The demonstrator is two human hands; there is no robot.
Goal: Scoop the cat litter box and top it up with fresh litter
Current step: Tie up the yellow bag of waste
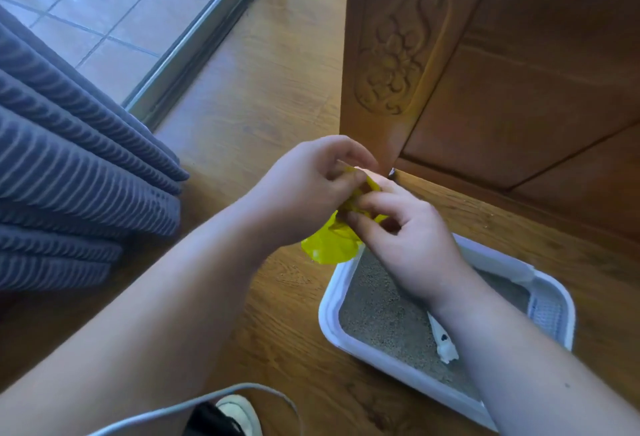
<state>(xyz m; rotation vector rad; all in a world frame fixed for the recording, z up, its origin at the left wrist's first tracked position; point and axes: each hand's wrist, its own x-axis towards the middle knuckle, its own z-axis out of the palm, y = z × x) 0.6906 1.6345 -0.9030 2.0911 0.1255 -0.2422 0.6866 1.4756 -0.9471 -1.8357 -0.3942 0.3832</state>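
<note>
**Two hands on a yellow bag above the box corner**

Both hands are clenched on the bag [329,245]. The left hand [304,186] pinches its crumpled top from one side and the right hand [408,241] from the other, fingers curled into the plastic. That paired grip reads as either working the mouth apart or tying it; I cannot tell which.

The bag hangs just over the far-left corner of the litter box [329,314], probably so that any spill lands inside. The box sits on the wood floor [259,89] with grey litter [381,311] spread across it. A white scoop [445,345] lies in it, half hidden under the right forearm.

The cabinet [519,71] stands close behind the box, its corner right behind the hands. The curtain [69,158] hangs well to the left, leaving open floor along the box's left rim. A cable [242,390] loops near the feet and could snag.
</note>
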